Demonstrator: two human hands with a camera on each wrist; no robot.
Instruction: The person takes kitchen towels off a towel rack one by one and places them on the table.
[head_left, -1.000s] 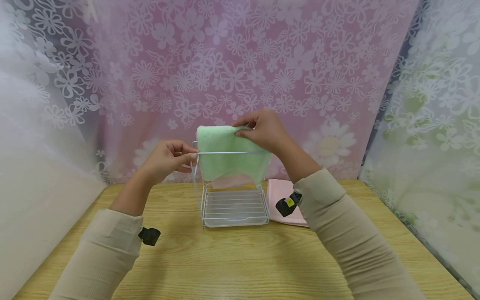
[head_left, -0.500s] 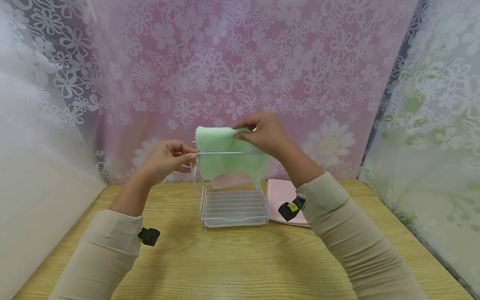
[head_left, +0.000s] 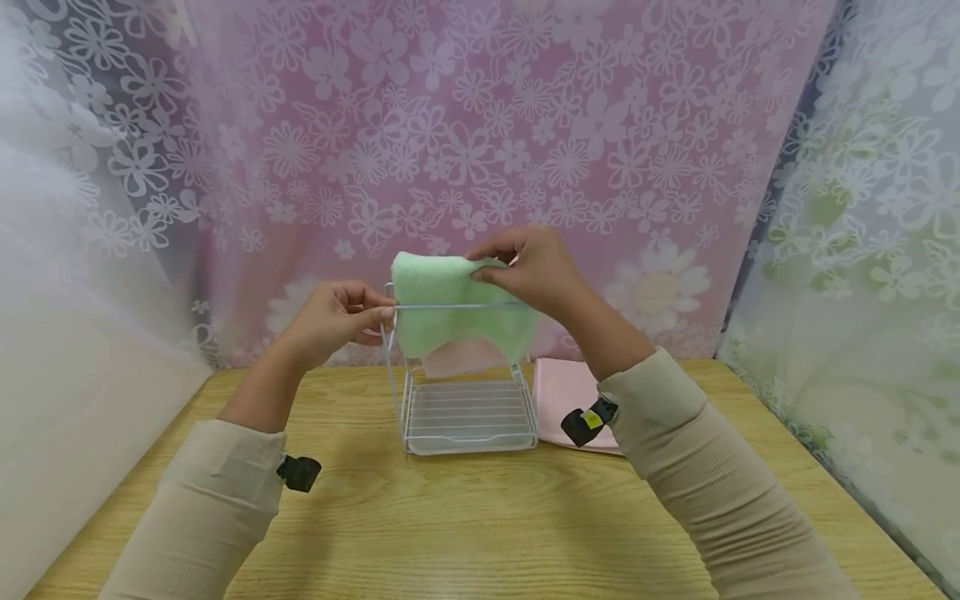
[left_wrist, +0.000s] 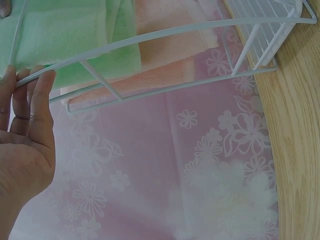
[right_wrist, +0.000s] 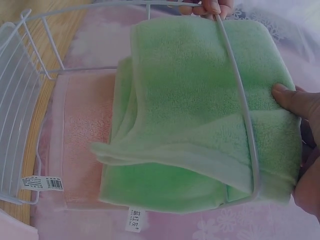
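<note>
A white wire rack [head_left: 465, 306] stands on the table, its top front bar held at the left corner between the thumb and fingers of my left hand [head_left: 330, 321]. Behind that bar, a folded green towel [head_left: 438, 279] is draped in the upper part of the rack. My right hand [head_left: 531, 271] pinches the towel's top fold near its right end. In the right wrist view, the towel's layers [right_wrist: 185, 75] hang unevenly, with one lower corner sticking out. A peach towel [right_wrist: 87, 120] hangs behind the green one, its lower part showing below it.
A clear tray [head_left: 472, 446] sits in the rack's base. Just right of the rack, a folded pink towel [head_left: 562, 387] lies on the wooden table [head_left: 480, 525]. A barcode tag [right_wrist: 42, 183] hangs near the rack's base. Flowered curtains [head_left: 465, 125] enclose the back and sides.
My right hand has moved slightly down and right, still pinching the green towel. The towel's lower edge shifts a little, showing more of the peach towel. My left hand stays put.
</note>
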